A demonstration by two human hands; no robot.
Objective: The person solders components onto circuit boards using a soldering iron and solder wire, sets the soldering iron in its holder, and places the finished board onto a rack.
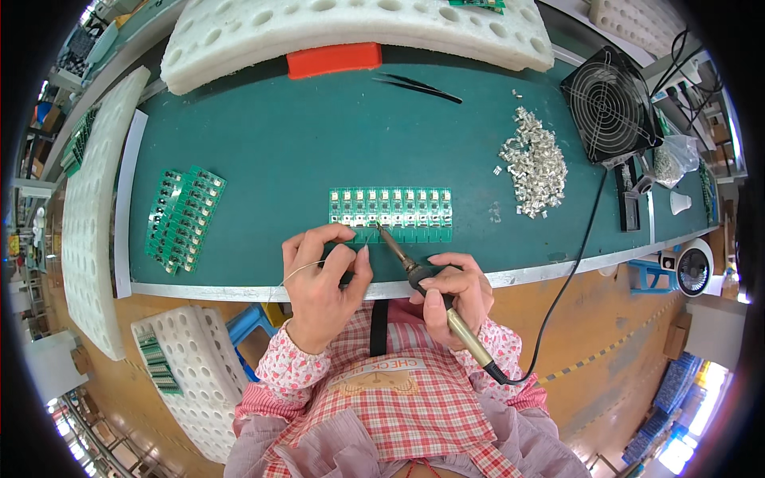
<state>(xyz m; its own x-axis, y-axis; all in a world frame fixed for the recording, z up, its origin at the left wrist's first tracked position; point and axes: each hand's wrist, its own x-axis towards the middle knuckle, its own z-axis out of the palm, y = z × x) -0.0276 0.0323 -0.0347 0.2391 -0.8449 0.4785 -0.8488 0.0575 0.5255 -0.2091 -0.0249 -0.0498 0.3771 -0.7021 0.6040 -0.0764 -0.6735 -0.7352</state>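
A green circuit board panel with rows of small parts lies flat on the mat near the bench's front edge. My right hand is closed round a soldering iron, whose tip touches or nearly touches the lower middle of the panel. Thin solder wire runs through the closed fingers of my left hand, which is at the panel's lower left corner. The wire's end by the iron tip is too small to make out.
On the green mat, stacked boards lie left, and a heap of small metal parts lies right. Black tweezers, a red tray and white foam are behind. A fan stands right; the iron's cord curves there.
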